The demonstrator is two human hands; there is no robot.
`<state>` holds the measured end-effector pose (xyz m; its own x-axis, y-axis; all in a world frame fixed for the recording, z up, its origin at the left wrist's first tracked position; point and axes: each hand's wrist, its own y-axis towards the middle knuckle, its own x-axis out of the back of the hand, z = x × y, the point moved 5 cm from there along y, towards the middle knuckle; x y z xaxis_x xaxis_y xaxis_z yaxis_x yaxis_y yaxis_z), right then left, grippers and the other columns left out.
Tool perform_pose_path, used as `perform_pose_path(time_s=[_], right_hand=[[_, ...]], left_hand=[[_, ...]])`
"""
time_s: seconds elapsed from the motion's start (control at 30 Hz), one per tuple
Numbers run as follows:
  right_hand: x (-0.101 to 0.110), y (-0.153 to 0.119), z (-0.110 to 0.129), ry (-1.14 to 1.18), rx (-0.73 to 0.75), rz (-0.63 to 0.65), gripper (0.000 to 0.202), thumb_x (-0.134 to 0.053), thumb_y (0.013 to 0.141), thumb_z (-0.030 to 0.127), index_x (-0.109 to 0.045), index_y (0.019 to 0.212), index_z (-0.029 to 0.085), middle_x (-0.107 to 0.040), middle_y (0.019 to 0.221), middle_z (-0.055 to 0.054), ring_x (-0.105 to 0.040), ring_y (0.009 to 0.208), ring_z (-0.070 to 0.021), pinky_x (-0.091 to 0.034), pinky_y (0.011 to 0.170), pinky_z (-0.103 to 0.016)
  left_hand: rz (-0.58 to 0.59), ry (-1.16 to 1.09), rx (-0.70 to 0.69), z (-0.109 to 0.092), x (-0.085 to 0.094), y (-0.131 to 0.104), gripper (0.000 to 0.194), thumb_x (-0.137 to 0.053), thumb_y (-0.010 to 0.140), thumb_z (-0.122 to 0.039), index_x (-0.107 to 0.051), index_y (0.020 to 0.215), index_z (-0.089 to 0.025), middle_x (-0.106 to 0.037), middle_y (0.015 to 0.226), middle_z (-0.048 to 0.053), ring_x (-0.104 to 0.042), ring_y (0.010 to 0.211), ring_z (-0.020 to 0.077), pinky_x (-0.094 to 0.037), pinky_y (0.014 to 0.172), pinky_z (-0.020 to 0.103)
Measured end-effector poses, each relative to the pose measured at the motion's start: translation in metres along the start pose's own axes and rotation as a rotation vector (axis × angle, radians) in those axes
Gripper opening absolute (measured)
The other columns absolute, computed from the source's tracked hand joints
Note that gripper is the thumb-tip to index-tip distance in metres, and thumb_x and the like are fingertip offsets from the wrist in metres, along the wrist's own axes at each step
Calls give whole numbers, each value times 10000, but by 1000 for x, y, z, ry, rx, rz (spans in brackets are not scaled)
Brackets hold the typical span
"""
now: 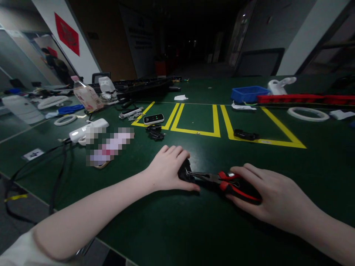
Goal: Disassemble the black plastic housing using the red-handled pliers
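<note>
My left hand (169,170) is closed around a small black part (184,172) just above the green table, and its fingers hide much of it. My right hand (266,192) grips red-and-black needle-nose pliers (226,183) by the handles. The plier jaws point left and meet the black part at its right side; whether they pinch anything there I cannot tell. Beyond my left hand lie dark pieces (155,133) in a small heap. Another black part (246,135) rests on the table farther right.
Yellow tape (195,132) marks several outlines on the green tabletop (177,236). A white-and-black device (154,118) lies by the left outline. On the left are a white handheld device (88,129), a bottle (86,95) and cables. A blue bin (249,94) and tape roll (308,114) stand right.
</note>
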<state>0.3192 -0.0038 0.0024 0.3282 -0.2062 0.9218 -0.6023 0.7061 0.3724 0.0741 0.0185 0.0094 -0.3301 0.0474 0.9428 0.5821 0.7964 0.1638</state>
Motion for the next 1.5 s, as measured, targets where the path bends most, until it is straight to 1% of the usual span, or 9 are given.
perform_pose_path(time_s=[0.2,0.3,0.47,0.6,0.77,1.0,1.17,1.4,1.5], right_hand=[[3,2,-1,-5,32,13,499,-573,867,615,-658,1137,205,-702,941,-77,-668,671,-180,-548,541,-291],[3,3,-5,-16,31,11,520,-575,859,624,-660,1154,204,-705,947,-84,-674,676,-195,-550,541,-306],[2,1,-8,-32,38,-1,563,-553,853,661,-672,1146,195,-699,945,-95,-662,656,-200,-531,517,-309],[3,0,-4,-46,28,-16,569,-529,879,665,-659,1156,185,-682,925,-93,-634,640,-190,-504,505,-305],[3,3,2,-32,17,-14,539,-523,895,656,-636,1135,187,-675,935,-105,-634,652,-204,-507,510,-322],[4,2,5,-21,33,8,479,-540,912,612,-577,1170,210,-661,956,-105,-643,673,-227,-527,511,-356],[3,0,2,-17,43,-10,493,-573,889,624,-565,1179,225,-663,959,-88,-646,665,-223,-527,498,-350],[3,1,1,33,30,12,474,-592,887,614,-581,1166,231,-678,950,-84,-661,679,-228,-537,506,-341],[2,1,3,42,24,30,469,-598,884,605,-583,1164,229,-680,956,-87,-660,681,-230,-536,505,-347]], left_hand=[[57,-28,-67,-1,4,-5,825,-591,827,-755,-496,1385,-155,-607,1302,131,-580,1138,285,-468,950,431],[62,-48,-84,5,10,-7,838,-594,858,-712,-429,1449,-142,-570,1385,152,-569,1203,293,-463,985,444],[79,-52,-156,7,17,-8,701,-631,896,-583,-480,1425,-148,-586,1360,148,-587,1180,288,-469,968,435],[80,-64,-207,4,15,-8,617,-632,918,-481,-498,1421,-151,-587,1346,152,-594,1167,280,-470,975,424],[61,-120,-178,4,6,-6,653,-665,891,-528,-504,1401,-153,-606,1331,156,-592,1194,298,-486,994,453],[70,-255,-189,8,4,-5,508,-649,933,-311,-506,1401,-177,-638,1318,101,-594,1199,230,-479,1044,400],[81,-319,-187,15,5,-6,419,-655,936,-289,-595,1329,-156,-612,1247,99,-598,1129,201,-507,965,329],[58,-386,-187,18,4,-2,426,-567,995,-195,-521,1414,-130,-667,1192,95,-613,1054,175,-495,923,320],[47,-408,-165,19,4,-2,342,-561,997,-177,-589,1336,-142,-663,1169,81,-620,1032,156,-511,892,290]])
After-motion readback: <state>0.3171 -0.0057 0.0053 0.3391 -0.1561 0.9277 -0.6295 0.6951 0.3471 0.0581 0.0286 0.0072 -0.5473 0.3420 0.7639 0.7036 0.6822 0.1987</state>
